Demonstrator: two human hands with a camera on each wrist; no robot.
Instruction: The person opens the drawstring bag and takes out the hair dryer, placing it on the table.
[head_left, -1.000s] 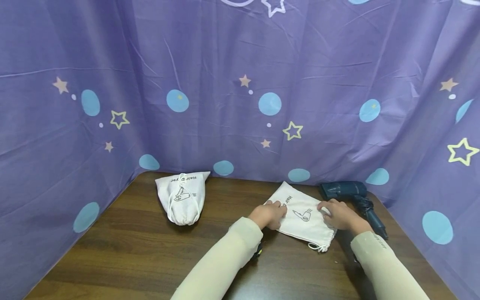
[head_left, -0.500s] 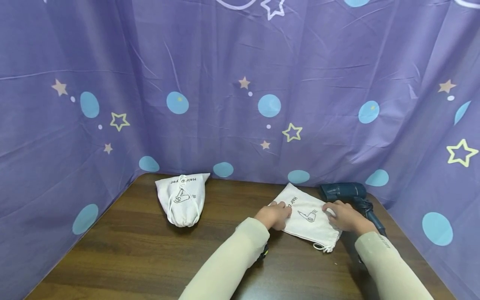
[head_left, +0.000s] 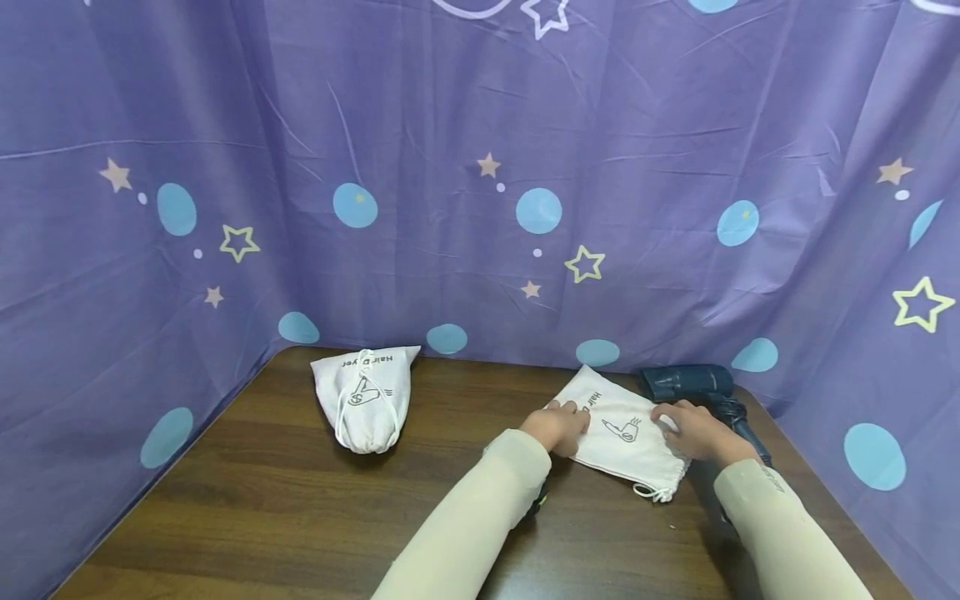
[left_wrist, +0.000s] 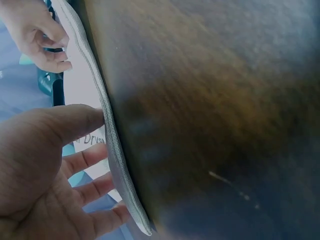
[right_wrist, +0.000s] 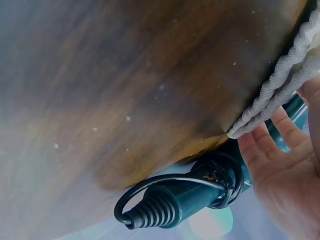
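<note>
A flat white drawstring bag [head_left: 611,458], printed with "Hair D…" and a dryer drawing, lies on the right half of the table. My left hand [head_left: 558,429] touches its left edge; in the left wrist view the thumb and straight fingers of that hand [left_wrist: 42,170] meet the bag's hem. At the opposite side, my right hand [head_left: 697,432] rests against the gathered mouth, its fingers extended in the right wrist view. A white cord loop [head_left: 651,492] sticks out at the near corner. Just beyond my right hand is a dark teal hair dryer [head_left: 686,382].
At the back left of the wooden table [head_left: 262,500] stands a second white drawstring bag [head_left: 369,421], drawn closed and bulging. Black cord [right_wrist: 167,179] is wound about the dryer's handle. A purple curtain [head_left: 450,208] with stars and dots hangs behind the table.
The flat bag has slid a little to the right, and both my hands have shifted right with it. The dryer and the filled bag have stayed where they were.
</note>
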